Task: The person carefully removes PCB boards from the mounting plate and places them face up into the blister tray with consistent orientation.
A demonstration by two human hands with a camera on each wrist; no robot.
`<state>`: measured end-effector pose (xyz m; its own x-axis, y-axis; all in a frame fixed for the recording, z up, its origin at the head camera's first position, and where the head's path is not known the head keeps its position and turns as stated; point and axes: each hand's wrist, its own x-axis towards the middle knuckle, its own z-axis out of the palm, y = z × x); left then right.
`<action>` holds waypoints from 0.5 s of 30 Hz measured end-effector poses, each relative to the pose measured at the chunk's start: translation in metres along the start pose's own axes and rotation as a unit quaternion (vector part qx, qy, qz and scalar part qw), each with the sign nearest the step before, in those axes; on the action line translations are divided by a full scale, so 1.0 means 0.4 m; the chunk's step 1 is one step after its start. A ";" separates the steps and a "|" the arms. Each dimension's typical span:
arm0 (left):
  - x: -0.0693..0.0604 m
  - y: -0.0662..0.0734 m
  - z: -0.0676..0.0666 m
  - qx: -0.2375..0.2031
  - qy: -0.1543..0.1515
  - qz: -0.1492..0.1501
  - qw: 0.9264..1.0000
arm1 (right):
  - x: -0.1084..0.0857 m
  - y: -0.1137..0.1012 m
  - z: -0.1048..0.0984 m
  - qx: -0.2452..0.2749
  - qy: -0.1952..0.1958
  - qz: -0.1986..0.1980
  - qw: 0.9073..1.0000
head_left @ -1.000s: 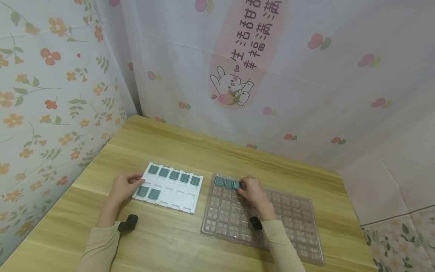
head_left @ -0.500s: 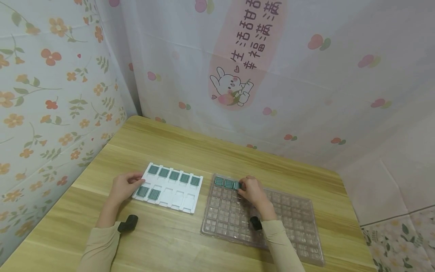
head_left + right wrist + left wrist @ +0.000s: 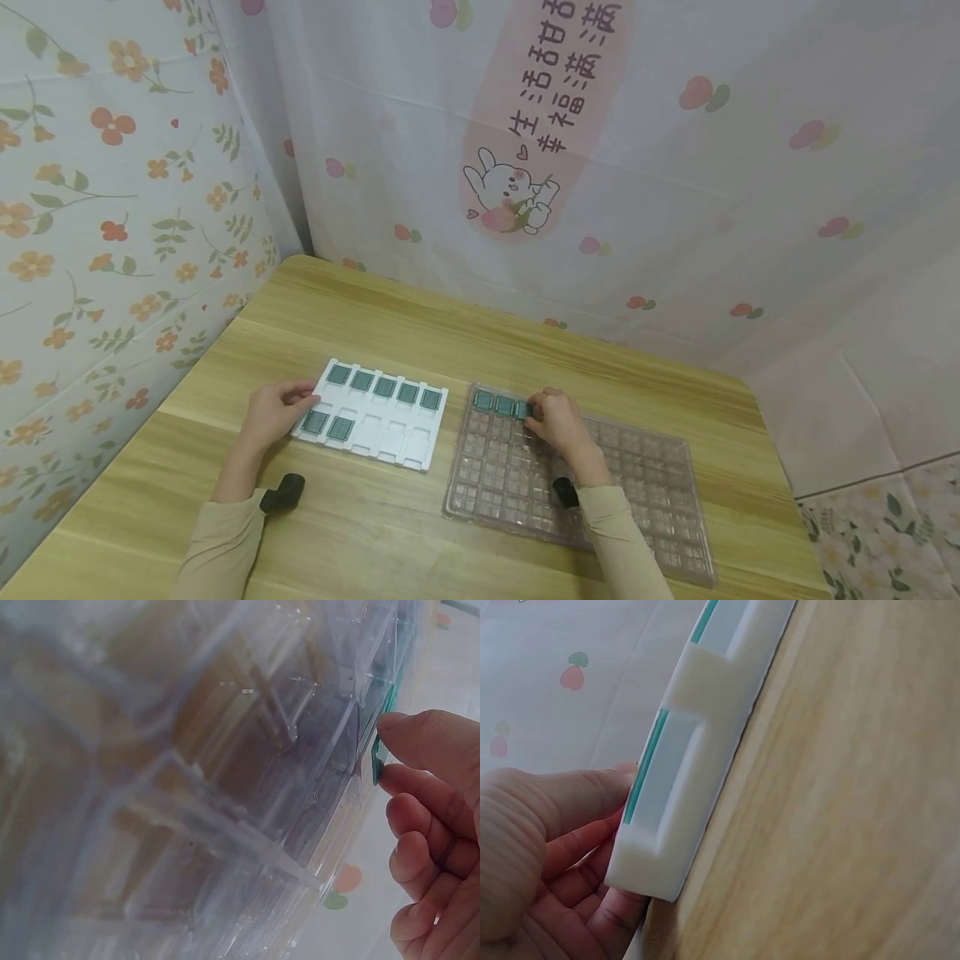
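The left hand [image 3: 276, 410] grips the left edge of a white tray [image 3: 367, 425], thumb on top and fingers curled below, as the left wrist view shows. Seven or so green square chips, several in the far row and two in the near row, lie in that tray. At the far edge of a clear plastic tray [image 3: 491, 521], the right hand [image 3: 558, 421] pinches a green chip [image 3: 523, 408] between thumb and index finger. That chip [image 3: 378, 761] is partly hidden by the fingertips. Two more chips, one at the corner [image 3: 483, 400] and one beside it [image 3: 505, 406], sit to its left.
Both trays rest on a wooden table [image 3: 360, 533] with a strip of bare wood between them. Black wrist mounts [image 3: 283, 493] are on both wrists. A printed curtain [image 3: 420, 150] hangs behind the table, and a floral one [image 3: 127, 208] hangs at the left.
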<state>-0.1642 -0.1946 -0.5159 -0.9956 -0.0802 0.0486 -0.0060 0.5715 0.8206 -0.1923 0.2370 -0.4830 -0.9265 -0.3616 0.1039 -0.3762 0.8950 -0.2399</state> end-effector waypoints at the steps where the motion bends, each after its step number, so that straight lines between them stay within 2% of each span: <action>1: 0.000 0.001 0.000 0.000 0.000 0.000 1.000 | 0.000 0.000 0.000 0.000 0.001 -0.003 1.000; 15: 0.002 -0.003 0.002 0.005 0.004 0.004 1.000 | 0.002 0.000 -0.001 -0.012 -0.013 0.008 1.000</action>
<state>-0.1649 -0.1947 -0.5172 -0.9948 -0.0824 0.0601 0.0012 0.5803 0.8144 -0.1929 0.2367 -0.4826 -0.9327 -0.3527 0.0750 -0.3605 0.9069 -0.2183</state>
